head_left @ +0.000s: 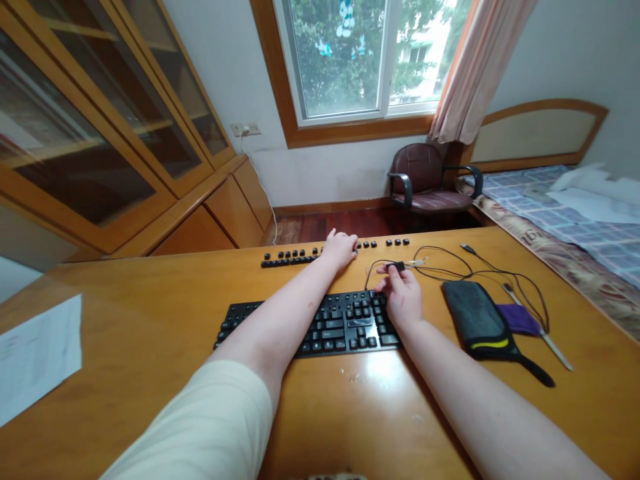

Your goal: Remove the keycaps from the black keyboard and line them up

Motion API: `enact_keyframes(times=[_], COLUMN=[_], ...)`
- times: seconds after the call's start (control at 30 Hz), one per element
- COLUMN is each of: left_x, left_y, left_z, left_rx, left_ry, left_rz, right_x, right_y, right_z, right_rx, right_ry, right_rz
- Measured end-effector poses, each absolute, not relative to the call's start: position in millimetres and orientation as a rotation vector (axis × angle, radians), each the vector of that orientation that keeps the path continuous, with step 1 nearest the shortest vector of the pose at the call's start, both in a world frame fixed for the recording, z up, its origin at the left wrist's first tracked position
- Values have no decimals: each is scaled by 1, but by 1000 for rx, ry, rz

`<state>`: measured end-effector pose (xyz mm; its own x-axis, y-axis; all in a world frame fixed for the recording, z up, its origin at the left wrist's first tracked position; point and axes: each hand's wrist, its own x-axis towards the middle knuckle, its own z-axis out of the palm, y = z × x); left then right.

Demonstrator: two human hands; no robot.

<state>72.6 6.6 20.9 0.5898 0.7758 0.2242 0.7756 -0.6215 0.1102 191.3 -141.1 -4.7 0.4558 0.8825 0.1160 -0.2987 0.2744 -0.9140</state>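
A black keyboard (345,320) lies on the wooden desk (150,313), several of its keys gone. A row of loose black keycaps (290,256) sits along the desk's far edge. My left hand (340,249) reaches over the keyboard and rests on that row, fingers curled down onto the caps. My right hand (403,293) hovers at the keyboard's right end and pinches a small black keycap (397,266) between thumb and fingers. What the left fingers hold is hidden.
A dark grey pouch with a yellow stripe (480,320), a purple cloth (520,319), a thin tool (540,330) and a black cable (450,267) lie right of the keyboard. Paper (35,353) lies at the left. A chair (425,180) and bed (575,220) stand beyond.
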Motion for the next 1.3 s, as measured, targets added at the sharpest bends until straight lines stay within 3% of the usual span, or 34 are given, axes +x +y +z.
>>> enact_keyframes(times=[1.3], left_x=[86], left_y=[4], left_z=[9], left_rx=[2830], left_ry=[1391], left_rz=[309], right_x=[190], right_y=[-142], right_z=[-2], right_rx=[-955], right_ry=[-707], right_rz=[882])
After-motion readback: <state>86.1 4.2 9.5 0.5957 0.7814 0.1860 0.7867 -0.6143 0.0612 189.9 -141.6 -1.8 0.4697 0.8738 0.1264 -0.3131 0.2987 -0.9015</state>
